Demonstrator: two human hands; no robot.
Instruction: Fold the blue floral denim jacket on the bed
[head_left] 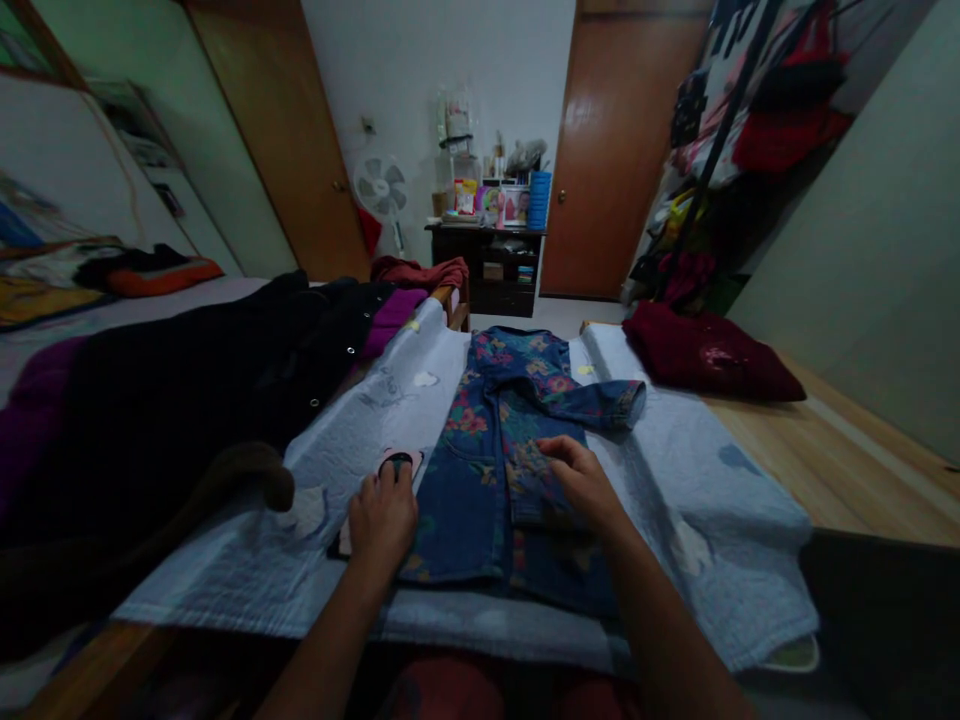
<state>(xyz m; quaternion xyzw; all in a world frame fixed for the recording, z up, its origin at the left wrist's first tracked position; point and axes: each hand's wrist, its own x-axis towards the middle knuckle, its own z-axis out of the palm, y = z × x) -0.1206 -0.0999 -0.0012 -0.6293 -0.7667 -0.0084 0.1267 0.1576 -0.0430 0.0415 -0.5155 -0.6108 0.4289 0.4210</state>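
A blue denim jacket with a floral print [465,500] lies spread out on the light blue quilted cloth. One sleeve [600,400] is bent out to the right, and another part is folded over the front. To the jacket's left, my left hand [382,515] rests over a flat pink-and-black object [411,460], its fingers curled at a dark round part. My palm covers much of that object, so its kind is unclear. Above the folded part of the jacket is my right hand [581,475], thumb and forefinger slightly apart, with nothing visible between them.
Dark clothing with purple parts [225,360] is heaped along the left. A maroon folded cloth or cushion [712,355] sits on the wooden surface [810,455] at right. Further back stand a white fan [380,187] and a dark cabinet [484,270] bearing several items.
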